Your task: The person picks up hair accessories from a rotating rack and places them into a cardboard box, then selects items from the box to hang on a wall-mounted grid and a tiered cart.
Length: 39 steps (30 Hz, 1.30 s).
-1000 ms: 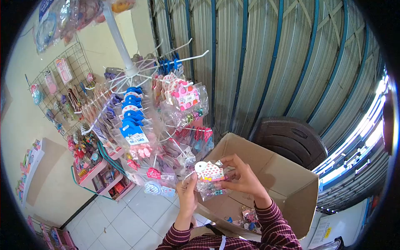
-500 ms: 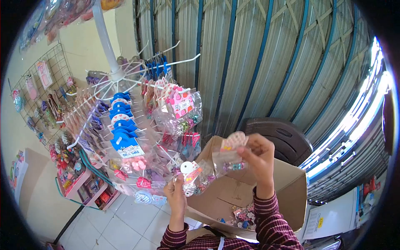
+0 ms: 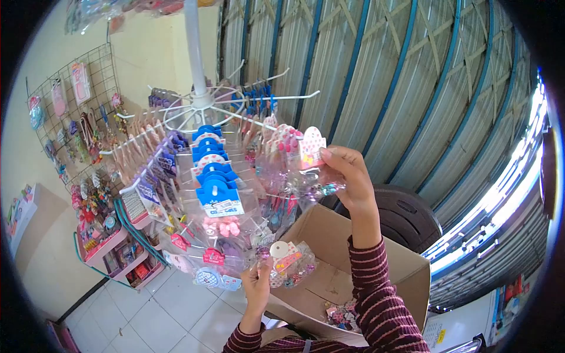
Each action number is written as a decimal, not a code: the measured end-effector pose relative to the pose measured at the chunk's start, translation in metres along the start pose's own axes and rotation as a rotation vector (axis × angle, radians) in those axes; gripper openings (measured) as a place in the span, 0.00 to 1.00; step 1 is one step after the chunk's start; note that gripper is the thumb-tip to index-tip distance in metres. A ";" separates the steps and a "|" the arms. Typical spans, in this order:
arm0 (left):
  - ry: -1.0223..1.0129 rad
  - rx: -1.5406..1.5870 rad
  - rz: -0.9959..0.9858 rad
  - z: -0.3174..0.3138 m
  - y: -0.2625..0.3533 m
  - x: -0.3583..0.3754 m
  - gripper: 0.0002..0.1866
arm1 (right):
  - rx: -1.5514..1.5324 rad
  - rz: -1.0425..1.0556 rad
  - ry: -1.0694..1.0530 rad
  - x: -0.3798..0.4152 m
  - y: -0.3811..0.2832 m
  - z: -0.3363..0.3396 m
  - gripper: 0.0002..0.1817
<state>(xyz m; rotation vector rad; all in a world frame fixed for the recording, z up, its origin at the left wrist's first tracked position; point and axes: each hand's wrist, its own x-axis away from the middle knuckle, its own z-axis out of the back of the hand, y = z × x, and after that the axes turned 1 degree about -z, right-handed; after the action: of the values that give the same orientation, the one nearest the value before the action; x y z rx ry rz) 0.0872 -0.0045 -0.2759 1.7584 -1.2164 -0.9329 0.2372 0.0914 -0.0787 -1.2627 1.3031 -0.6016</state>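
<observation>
Two packets are in hand: the right hand is raised, fingers clamped on a clear packet with a heart-dotted card, held against the hooks of the white rack. Lower down, the left hand has its fingers closed on another packet of clips, just above the open box on the floor.

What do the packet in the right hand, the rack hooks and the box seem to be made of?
Packet: clear glossy plastic film, see-through, with a printed card header.
Rack hooks: probably white-coated metal wire, thin and straight.
Box: brown matte cardboard, with folded flaps.
</observation>
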 end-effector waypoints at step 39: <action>-0.066 -0.125 -0.086 -0.051 0.020 0.013 0.12 | 0.019 0.071 0.370 0.106 0.069 0.005 0.18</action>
<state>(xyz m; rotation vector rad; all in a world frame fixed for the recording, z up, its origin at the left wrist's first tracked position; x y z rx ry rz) 0.1279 -0.0115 -0.2382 1.7030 -1.1060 -1.1006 0.2474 0.0176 -0.1812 -1.1167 1.6350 -0.8217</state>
